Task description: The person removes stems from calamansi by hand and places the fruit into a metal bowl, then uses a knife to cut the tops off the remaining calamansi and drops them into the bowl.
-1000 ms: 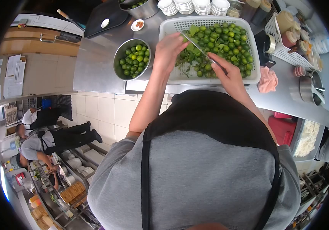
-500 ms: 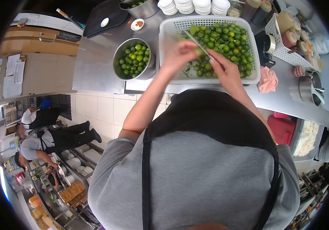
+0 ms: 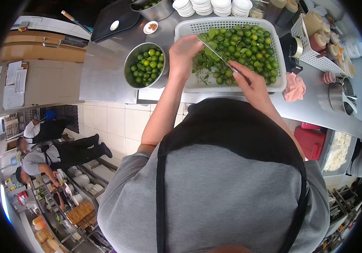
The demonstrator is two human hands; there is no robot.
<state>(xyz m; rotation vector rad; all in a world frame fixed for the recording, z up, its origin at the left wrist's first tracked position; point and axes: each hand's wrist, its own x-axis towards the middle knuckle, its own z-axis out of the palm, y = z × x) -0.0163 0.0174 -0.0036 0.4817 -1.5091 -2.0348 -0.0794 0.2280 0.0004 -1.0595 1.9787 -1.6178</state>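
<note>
My right hand [image 3: 250, 80] grips a knife [image 3: 219, 56] by its dark handle, the blade slanting up and left over a white perforated basket [image 3: 278, 84]. My left hand [image 3: 184, 55] is at the basket's left rim, near the knife tip. Its fingers are curled together, and whatever they hold is hidden. Many small green limes [image 3: 248, 40] fill the basket's middle and right. Loose leaves and stems [image 3: 202, 63] lie at its left. Left of the basket stands a steel pot [image 3: 127, 76] with more limes [image 3: 149, 63].
Behind the basket are stacked white bowls [image 3: 223, 6] and another pot [image 3: 157, 12]. A small dish [image 3: 150, 28] and black tray [image 3: 117, 19] sit at the back left. A pink cloth [image 3: 294, 87] and bottle basket [image 3: 311, 46] are at the right. Two people stand behind at the left.
My left hand has moved left and up from over the limes to the basket's left rim. My right hand stays nearly in place with the knife.
</note>
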